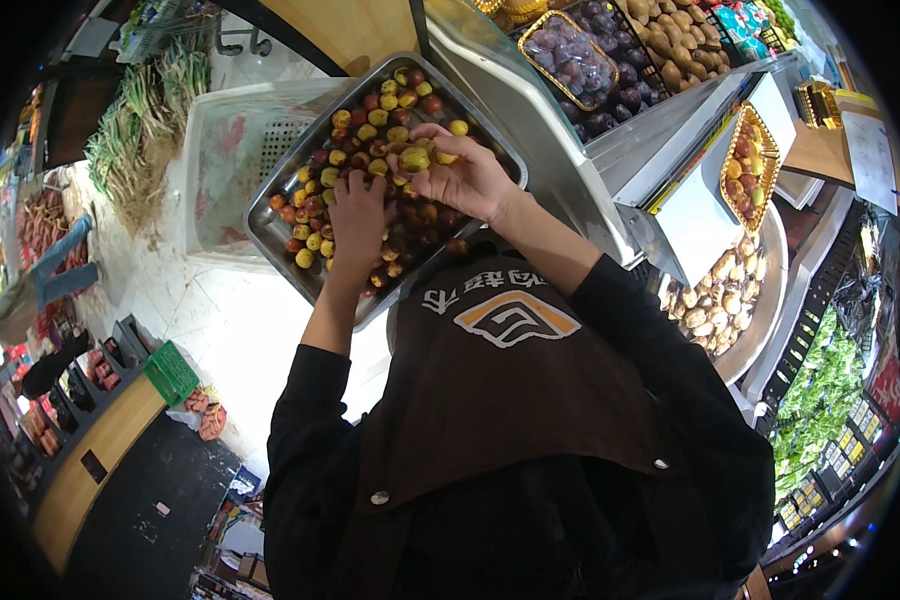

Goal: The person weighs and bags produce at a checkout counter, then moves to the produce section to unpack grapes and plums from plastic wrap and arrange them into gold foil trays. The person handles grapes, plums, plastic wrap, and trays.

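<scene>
A metal tray [270,262] before me holds many red and yellow-green winter jujubes [313,241], some with brown patches. My right hand [461,172] is over the tray's upper right part, with a yellow-green jujube [414,159] between its thumb and fingers. Palm down, my left hand [358,217] rests on the fruit near the tray's middle. Its fingertips reach in among the jujubes, and whether they grip one is hidden.
A white plastic bin [221,172] stands to the left of the tray, partly beneath it. At the right are a scale-like white platform [694,232], a gold basket of jujubes [750,169] and a metal basin [772,277]. Plums [630,97] lie behind glass. Leeks [139,135] lie on the left.
</scene>
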`<action>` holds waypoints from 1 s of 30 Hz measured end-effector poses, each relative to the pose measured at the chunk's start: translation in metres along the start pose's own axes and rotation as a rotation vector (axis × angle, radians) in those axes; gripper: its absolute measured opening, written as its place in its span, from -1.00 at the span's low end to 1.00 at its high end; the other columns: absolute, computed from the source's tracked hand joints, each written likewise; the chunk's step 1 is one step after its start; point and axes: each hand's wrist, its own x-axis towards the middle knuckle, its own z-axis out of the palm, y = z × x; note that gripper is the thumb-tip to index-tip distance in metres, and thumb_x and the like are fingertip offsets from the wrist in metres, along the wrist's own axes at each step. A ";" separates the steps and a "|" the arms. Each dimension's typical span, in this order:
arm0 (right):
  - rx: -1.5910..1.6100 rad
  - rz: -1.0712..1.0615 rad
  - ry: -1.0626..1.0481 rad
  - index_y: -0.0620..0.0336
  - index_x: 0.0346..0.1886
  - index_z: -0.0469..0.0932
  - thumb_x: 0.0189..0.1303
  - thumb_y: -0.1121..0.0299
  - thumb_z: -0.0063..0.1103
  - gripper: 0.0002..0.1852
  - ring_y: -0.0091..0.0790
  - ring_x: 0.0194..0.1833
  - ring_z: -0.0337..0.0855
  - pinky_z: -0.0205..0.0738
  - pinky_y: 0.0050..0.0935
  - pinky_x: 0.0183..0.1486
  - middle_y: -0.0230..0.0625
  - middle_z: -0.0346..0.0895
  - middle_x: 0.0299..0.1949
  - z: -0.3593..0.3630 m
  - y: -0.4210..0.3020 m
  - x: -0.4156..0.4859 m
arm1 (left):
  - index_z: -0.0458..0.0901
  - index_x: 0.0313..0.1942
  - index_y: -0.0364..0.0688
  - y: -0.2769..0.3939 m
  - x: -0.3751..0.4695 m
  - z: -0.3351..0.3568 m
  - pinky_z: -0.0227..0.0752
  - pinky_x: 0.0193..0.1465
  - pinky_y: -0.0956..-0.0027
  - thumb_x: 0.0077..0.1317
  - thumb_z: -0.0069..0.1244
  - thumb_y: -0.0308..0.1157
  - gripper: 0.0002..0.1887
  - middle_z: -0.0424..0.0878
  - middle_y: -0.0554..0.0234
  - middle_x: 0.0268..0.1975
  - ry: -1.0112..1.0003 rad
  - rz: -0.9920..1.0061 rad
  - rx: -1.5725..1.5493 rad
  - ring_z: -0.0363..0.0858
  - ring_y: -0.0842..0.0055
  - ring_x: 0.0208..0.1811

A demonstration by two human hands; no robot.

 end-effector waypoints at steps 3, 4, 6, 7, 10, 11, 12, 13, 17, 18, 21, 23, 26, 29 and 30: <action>-0.050 -0.030 -0.032 0.22 0.06 0.43 0.30 0.44 0.01 -0.72 -0.06 0.18 0.47 0.52 -0.26 0.06 0.01 0.35 0.20 0.012 0.007 -0.010 | 0.49 0.08 -0.13 -0.008 0.001 -0.005 0.38 0.07 0.06 0.10 0.21 -0.30 -0.49 0.38 0.02 0.05 0.058 0.002 -0.076 0.37 0.02 0.07; -0.057 -0.025 -0.041 0.24 0.06 0.42 0.28 0.45 0.00 -0.71 -0.04 0.19 0.47 0.49 -0.19 0.12 0.02 0.36 0.19 0.008 0.007 -0.009 | 0.50 0.07 -0.14 -0.011 0.001 -0.004 0.37 0.08 0.06 0.09 0.22 -0.31 -0.49 0.38 0.01 0.06 0.069 0.003 -0.108 0.37 0.01 0.08; -0.032 -0.026 -0.015 0.24 0.05 0.43 0.30 0.45 0.01 -0.73 -0.06 0.18 0.49 0.53 -0.24 0.08 0.00 0.37 0.18 0.010 0.008 -0.009 | 0.50 0.07 -0.17 -0.016 0.001 -0.004 0.37 0.08 0.08 0.09 0.22 -0.34 -0.50 0.41 0.01 0.06 0.124 0.000 -0.181 0.38 0.02 0.08; -0.021 -0.026 -0.003 0.24 0.04 0.43 0.31 0.45 0.01 -0.75 -0.07 0.17 0.49 0.54 -0.26 0.06 0.00 0.37 0.18 0.011 0.008 -0.009 | 0.50 0.07 -0.18 -0.019 0.002 -0.005 0.38 0.07 0.09 0.09 0.22 -0.35 -0.50 0.44 0.01 0.03 0.168 -0.004 -0.222 0.41 0.04 0.07; -0.125 -0.032 0.150 0.21 0.04 0.37 0.36 0.46 0.00 -0.77 -0.13 0.10 0.51 0.57 -0.50 -0.22 0.05 0.35 0.19 0.004 0.005 -0.006 | 0.59 -0.05 -0.17 -0.032 0.004 -0.005 0.40 -0.05 0.24 0.20 0.18 -0.35 -0.69 0.57 0.12 -0.09 0.258 -0.042 -0.438 0.47 0.21 -0.02; -0.125 -0.029 0.187 0.21 0.03 0.37 0.36 0.46 0.00 -0.79 -0.16 0.07 0.52 0.54 -0.55 -0.29 0.03 0.38 0.14 0.001 0.004 -0.005 | 0.58 -0.04 -0.17 -0.034 0.001 -0.003 0.40 -0.07 0.26 0.26 0.12 -0.30 -0.71 0.58 0.13 -0.07 0.215 -0.205 -0.744 0.48 0.26 -0.04; -0.124 -0.038 0.226 0.21 0.01 0.38 0.37 0.47 0.01 -0.81 -0.18 0.04 0.54 0.51 -0.59 -0.37 0.01 0.40 0.10 -0.004 0.000 -0.004 | 0.58 -0.02 -0.17 -0.031 0.001 -0.011 0.40 -0.08 0.28 0.32 0.07 -0.26 -0.72 0.58 0.14 -0.05 0.160 -0.361 -1.049 0.49 0.31 -0.06; -0.122 -0.042 0.264 0.21 0.00 0.38 0.38 0.47 0.02 -0.82 -0.21 0.01 0.55 0.48 -0.64 -0.44 -0.01 0.43 0.06 -0.006 -0.004 -0.002 | 0.57 -0.01 -0.18 -0.028 0.000 -0.022 0.40 -0.09 0.30 0.38 0.02 -0.22 -0.71 0.59 0.15 -0.03 0.099 -0.525 -1.349 0.50 0.36 -0.08; -0.360 -0.121 0.273 0.22 -0.09 0.47 0.36 0.48 0.07 -0.88 -0.35 -0.14 0.59 0.30 -0.71 -0.55 -0.05 0.50 -0.05 -0.018 -0.018 -0.011 | 0.54 -0.03 -0.16 -0.033 0.004 -0.032 0.43 -0.13 0.38 0.46 -0.22 -0.08 -0.64 0.52 0.08 0.12 -0.034 -0.527 -2.391 0.48 0.38 -0.03; -0.518 -0.106 0.268 0.19 -0.14 0.52 0.32 0.48 0.13 -0.91 -0.36 -0.24 0.69 0.30 -0.68 -0.58 -0.26 0.57 -0.19 -0.013 -0.025 -0.018 | 0.54 -0.04 -0.15 -0.034 0.003 -0.032 0.43 -0.12 0.38 0.45 -0.21 -0.08 -0.64 0.51 0.09 0.13 -0.037 -0.513 -2.434 0.48 0.36 -0.01; -0.697 -0.239 0.348 0.19 -0.16 0.53 0.32 0.45 0.17 -0.91 -0.43 -0.30 0.68 0.25 -0.71 -0.62 -0.29 0.57 -0.22 0.013 -0.042 -0.055 | 0.54 -0.06 -0.17 -0.029 0.001 -0.031 0.44 -0.09 0.36 0.42 -0.16 -0.08 -0.64 0.49 0.12 0.17 -0.060 -0.448 -2.564 0.46 0.30 0.03; -0.800 -0.256 0.409 0.21 -0.13 0.51 0.35 0.41 0.12 -0.88 -0.48 -0.29 0.59 0.25 -0.76 -0.62 -0.20 0.53 -0.14 0.009 -0.057 -0.085 | 0.53 -0.06 -0.19 -0.028 -0.002 -0.034 0.45 -0.05 0.34 0.41 -0.12 -0.09 -0.65 0.49 0.15 0.17 -0.098 -0.386 -2.625 0.44 0.26 0.08; -0.550 -0.267 0.304 0.27 -0.06 0.47 0.37 0.40 0.06 -0.82 -0.42 -0.18 0.60 0.35 -0.74 -0.59 -0.09 0.48 -0.03 -0.008 -0.068 -0.120 | 0.52 -0.07 -0.19 -0.022 -0.005 -0.039 0.40 0.06 0.32 0.30 0.02 -0.06 -0.61 0.45 0.17 0.21 -0.152 -0.268 -2.666 0.36 0.25 0.20; -0.138 -0.277 0.136 0.32 0.05 0.42 0.39 0.35 0.00 -0.72 -0.33 -0.09 0.63 0.49 -0.69 -0.50 0.01 0.45 0.09 -0.004 -0.060 -0.131 | 0.50 -0.04 -0.18 -0.013 -0.007 -0.051 0.36 0.13 0.27 0.23 0.10 -0.05 -0.56 0.42 0.17 0.24 -0.210 -0.256 -2.714 0.25 0.25 0.30; -0.041 -0.283 0.136 0.34 0.10 0.40 0.40 0.32 -0.02 -0.68 -0.31 -0.06 0.62 0.54 -0.67 -0.45 0.05 0.41 0.14 0.014 -0.051 -0.128 | 0.49 -0.04 -0.17 -0.003 -0.007 -0.060 0.35 0.14 0.26 0.24 0.09 -0.05 -0.56 0.41 0.17 0.24 -0.213 -0.274 -2.713 0.24 0.25 0.31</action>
